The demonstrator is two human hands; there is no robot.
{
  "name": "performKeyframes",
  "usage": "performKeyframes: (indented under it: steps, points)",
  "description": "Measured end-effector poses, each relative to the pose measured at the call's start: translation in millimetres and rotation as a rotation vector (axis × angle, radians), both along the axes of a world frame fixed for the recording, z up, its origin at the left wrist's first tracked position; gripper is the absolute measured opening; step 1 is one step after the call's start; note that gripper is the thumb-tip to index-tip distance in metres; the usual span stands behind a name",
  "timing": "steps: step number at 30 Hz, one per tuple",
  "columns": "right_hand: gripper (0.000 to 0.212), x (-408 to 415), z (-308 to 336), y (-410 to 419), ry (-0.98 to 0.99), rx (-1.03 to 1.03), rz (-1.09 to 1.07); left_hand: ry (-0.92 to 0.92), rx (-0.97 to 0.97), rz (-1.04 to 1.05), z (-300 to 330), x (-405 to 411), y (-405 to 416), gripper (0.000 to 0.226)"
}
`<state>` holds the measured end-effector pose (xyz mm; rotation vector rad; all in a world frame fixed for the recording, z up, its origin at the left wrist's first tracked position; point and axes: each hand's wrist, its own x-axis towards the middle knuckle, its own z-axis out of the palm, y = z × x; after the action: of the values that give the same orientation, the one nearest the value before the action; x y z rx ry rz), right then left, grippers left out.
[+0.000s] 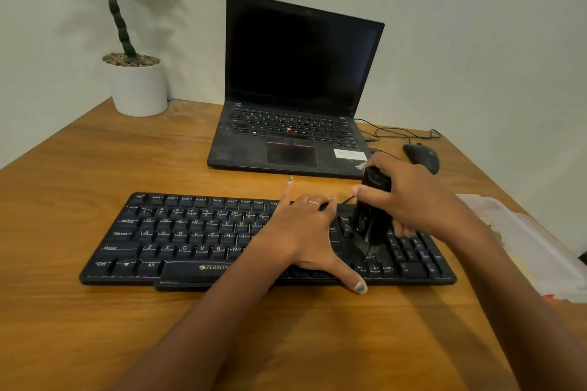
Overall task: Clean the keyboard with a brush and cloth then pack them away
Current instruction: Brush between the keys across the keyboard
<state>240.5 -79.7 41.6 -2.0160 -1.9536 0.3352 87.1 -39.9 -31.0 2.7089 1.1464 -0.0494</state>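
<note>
A black keyboard (178,238) with white dusty key edges lies across the wooden desk (95,162). My left hand (305,232) rests flat on its middle keys, fingers spread and thumb reaching over the front edge. My right hand (413,197) grips a black brush (371,213) upright, its bristles down on the keys just left of the number pad. The brush is blurred. A white cloth (533,244) lies on the desk at the right edge, partly cut off by my right forearm.
An open black laptop (295,89) stands behind the keyboard. A black wired mouse (422,157) and its cable lie to the laptop's right. A white pot with a green plant (136,86) stands at the back left corner.
</note>
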Motion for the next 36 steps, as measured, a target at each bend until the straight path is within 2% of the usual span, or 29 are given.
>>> performKeyframes:
  steps: [4,6,11,13,17,22,24,28,30,33,34,36]
  points:
    - [0.025,-12.7,-22.3,7.1,-0.005,0.336,-0.051,0.004,-0.002,0.002,2.0,-0.1,-1.7,0.131]
    - [0.025,-11.0,-26.7,9.4,0.011,0.401,-0.074,-0.001,-0.011,0.005,2.7,-0.4,-2.5,0.13]
    - [0.021,3.5,-2.3,5.0,0.07,0.046,-0.026,0.003,-0.019,0.009,2.6,-0.2,-2.0,0.13]
    - [0.021,-0.9,-5.5,7.0,0.073,0.096,-0.049,0.007,-0.014,0.009,2.5,-0.1,-2.3,0.13]
    - [0.02,-7.4,-24.8,8.8,0.061,0.379,-0.101,0.004,-0.014,0.01,1.9,-0.4,-2.2,0.131]
    - [0.021,0.5,-6.0,-0.3,0.08,0.059,-0.011,0.001,-0.007,0.008,1.7,-0.8,-2.0,0.132]
    - [0.022,-5.4,-10.3,0.1,0.086,0.13,-0.029,-0.002,-0.001,0.007,2.0,-0.6,-2.4,0.131]
    - [0.025,-19.3,-32.8,3.5,0.021,0.427,-0.07,-0.007,-0.001,0.015,3.6,-1.2,-4.1,0.129]
    - [0.023,-15.7,-25.8,2.7,0.051,0.352,-0.054,-0.002,-0.002,0.024,2.9,-1.0,-4.0,0.13]
    - [0.021,-9.2,-9.5,-1.8,0.078,0.09,0.019,0.012,0.006,0.045,-0.7,-0.5,-2.7,0.136]
    - [0.022,-10.1,-9.0,-1.9,0.061,0.089,0.02,0.017,0.008,0.055,-1.7,-0.3,-2.0,0.138]
    - [0.024,-15.8,-16.2,0.0,0.022,0.217,-0.015,0.032,0.013,0.065,-1.7,-0.2,-2.0,0.139]
